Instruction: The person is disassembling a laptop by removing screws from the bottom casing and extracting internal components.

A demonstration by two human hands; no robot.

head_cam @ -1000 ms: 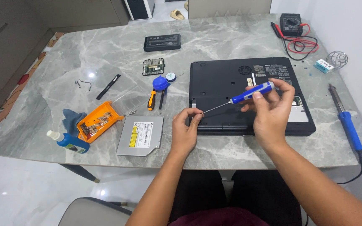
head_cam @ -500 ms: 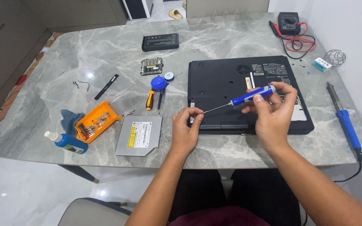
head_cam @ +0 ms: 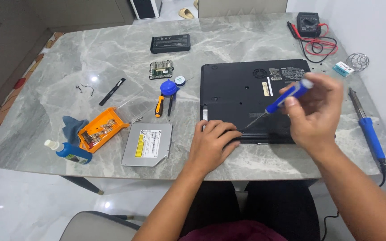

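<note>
A black laptop [head_cam: 242,87] lies upside down on the marble table [head_cam: 94,58]. My right hand [head_cam: 316,114] grips a blue-handled screwdriver [head_cam: 287,96], slanted with its tip down near the laptop's front edge. My left hand [head_cam: 213,143] rests flat on the laptop's near left corner, fingertips beside the screwdriver's tip. Whether the fingers pinch anything is hidden.
A silver optical drive [head_cam: 148,143], an orange bit tray [head_cam: 100,134], a blue bottle [head_cam: 70,152] and a blue cloth [head_cam: 72,125] lie at left. A battery [head_cam: 170,43], small circuit board [head_cam: 161,69], orange screwdriver [head_cam: 159,106], multimeter [head_cam: 308,23] and soldering iron [head_cam: 368,129] surround the laptop.
My left hand has dropped from the screwdriver's tip onto the laptop's front corner. The right hand and screwdriver have shifted right and tilted steeper toward the laptop's front edge.
</note>
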